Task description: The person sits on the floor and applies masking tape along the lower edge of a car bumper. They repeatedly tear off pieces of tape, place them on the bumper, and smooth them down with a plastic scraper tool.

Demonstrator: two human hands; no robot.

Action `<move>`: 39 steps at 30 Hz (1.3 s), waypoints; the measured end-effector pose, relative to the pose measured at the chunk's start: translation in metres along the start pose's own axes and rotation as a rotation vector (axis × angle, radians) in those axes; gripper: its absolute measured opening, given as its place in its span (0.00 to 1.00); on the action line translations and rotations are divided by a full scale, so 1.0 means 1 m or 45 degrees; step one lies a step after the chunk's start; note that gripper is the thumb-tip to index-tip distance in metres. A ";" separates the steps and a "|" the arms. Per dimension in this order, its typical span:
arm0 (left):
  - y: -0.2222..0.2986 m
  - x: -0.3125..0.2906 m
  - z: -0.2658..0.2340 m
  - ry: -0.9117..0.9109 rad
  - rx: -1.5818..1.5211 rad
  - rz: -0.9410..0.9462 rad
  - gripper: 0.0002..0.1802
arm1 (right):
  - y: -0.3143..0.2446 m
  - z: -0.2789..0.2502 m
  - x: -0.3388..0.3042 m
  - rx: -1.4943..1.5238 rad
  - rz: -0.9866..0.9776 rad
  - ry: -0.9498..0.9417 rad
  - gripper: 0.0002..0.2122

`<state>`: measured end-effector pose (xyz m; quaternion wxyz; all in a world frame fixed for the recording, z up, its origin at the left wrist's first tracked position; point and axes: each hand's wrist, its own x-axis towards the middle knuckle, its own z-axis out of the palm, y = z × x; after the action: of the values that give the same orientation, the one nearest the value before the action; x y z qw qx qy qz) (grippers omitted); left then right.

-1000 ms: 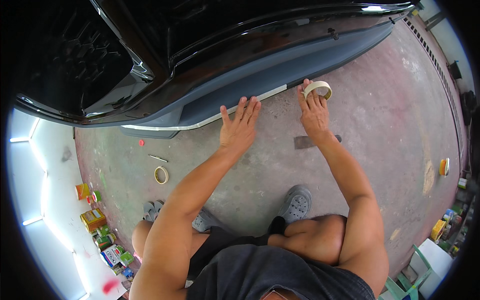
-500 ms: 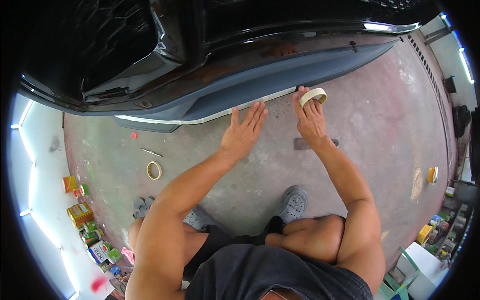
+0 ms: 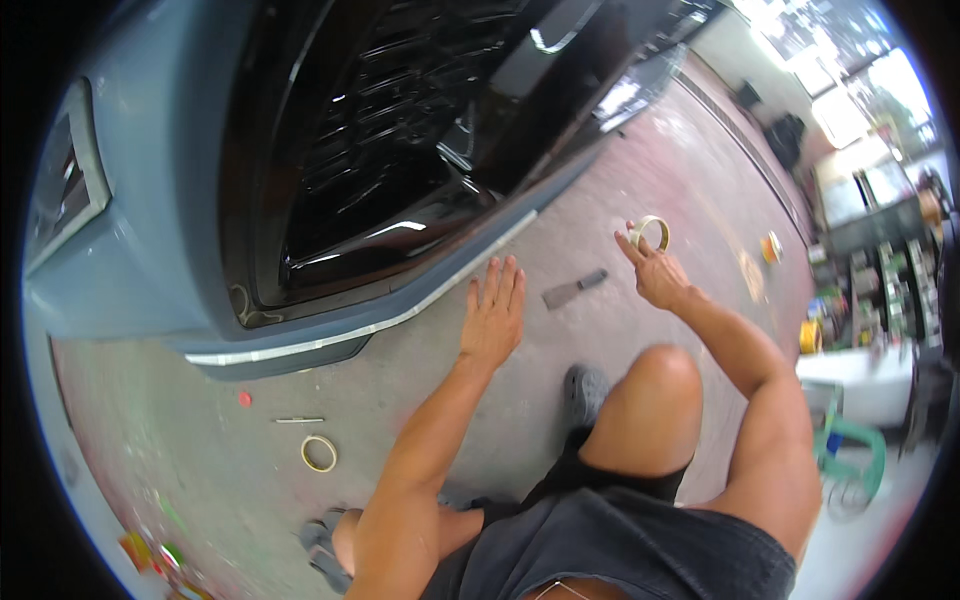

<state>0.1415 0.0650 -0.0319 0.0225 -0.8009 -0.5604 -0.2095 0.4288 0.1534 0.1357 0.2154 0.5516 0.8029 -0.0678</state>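
Observation:
A car's front bumper (image 3: 165, 275), blue-grey with a black grille, fills the upper left. A pale masking tape strip (image 3: 270, 351) follows its lower edge. Just below that edge is my left hand (image 3: 492, 315), palm down with fingers stretched out, holding nothing. Whether its fingertips touch the edge, I cannot tell. Farther right, over the floor, my right hand (image 3: 658, 275) holds a roll of masking tape (image 3: 664, 232), its fingers at the ring.
A scraper (image 3: 565, 294) lies on the floor between my hands. At left are another tape roll (image 3: 332, 457), a thin pen-like tool (image 3: 298, 420) and a red cap (image 3: 245, 398). A green stool (image 3: 858, 450) and stocked shelves (image 3: 900, 285) stand at right.
The view has turned toward the car's left part, bringing its blue-grey side into sight. My right hand has moved away from the bumper edge with the tape roll. The scraper now shows.

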 end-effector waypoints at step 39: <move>0.116 0.173 0.063 -0.272 -0.065 -0.674 0.44 | 0.134 0.253 0.137 0.373 -1.058 0.417 0.21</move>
<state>0.3156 0.1924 -0.0035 -0.1124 -0.6447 -0.7437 -0.1366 0.5791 0.2340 -0.1314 -0.0397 0.2115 0.9612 -0.1728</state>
